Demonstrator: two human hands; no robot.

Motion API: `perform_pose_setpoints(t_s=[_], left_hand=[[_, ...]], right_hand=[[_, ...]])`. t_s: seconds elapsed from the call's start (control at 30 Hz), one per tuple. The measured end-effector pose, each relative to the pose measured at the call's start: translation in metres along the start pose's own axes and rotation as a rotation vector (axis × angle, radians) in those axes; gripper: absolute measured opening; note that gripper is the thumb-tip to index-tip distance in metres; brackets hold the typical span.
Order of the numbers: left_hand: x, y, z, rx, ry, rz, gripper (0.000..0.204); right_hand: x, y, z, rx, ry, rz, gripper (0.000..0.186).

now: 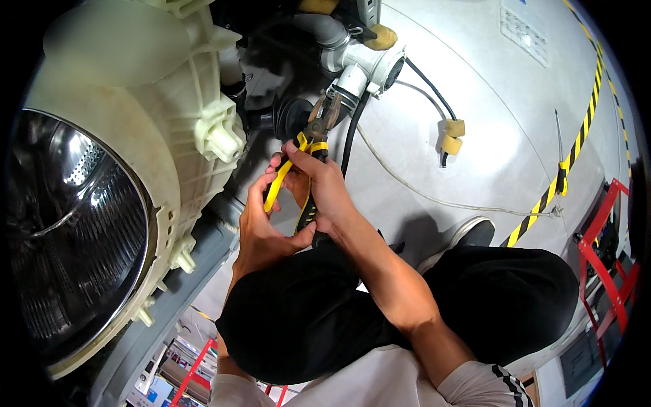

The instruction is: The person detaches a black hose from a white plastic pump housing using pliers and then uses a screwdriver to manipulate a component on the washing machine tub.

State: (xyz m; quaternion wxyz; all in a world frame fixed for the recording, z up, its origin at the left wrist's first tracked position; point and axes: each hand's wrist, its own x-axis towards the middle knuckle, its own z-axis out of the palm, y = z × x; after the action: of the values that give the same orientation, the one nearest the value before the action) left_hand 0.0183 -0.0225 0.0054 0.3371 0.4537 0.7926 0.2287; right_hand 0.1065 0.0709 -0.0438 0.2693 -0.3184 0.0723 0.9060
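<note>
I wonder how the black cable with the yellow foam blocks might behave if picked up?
The black cable would probably flex, since it runs in a curve. The yellow blocks look like foam, so they likely add little weight. The cable's upper end disappears by the white fitting, so it might tug there.

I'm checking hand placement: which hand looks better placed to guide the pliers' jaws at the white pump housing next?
Probably the right hand: it grips the yellow-and-black pliers higher, nearer the jaws and the white pump housing. The left hand sits lower, around the handles.
</note>
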Motion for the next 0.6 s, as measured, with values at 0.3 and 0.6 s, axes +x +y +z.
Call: perform_pose_setpoints(t_s=[0.3,0.6], left_hand=[[-0.006,-0.002,0.008,-0.092,-0.004,0.013,0.092],[-0.005,0.019,0.006,0.151,-0.183,-0.198,0.107]], right_hand=[[0.002,-0.001,-0.009,-0.027,-0.007,0.016,0.015],[0.004,0.000,-0.018,-0.035,-0.061,0.027,0.015]])
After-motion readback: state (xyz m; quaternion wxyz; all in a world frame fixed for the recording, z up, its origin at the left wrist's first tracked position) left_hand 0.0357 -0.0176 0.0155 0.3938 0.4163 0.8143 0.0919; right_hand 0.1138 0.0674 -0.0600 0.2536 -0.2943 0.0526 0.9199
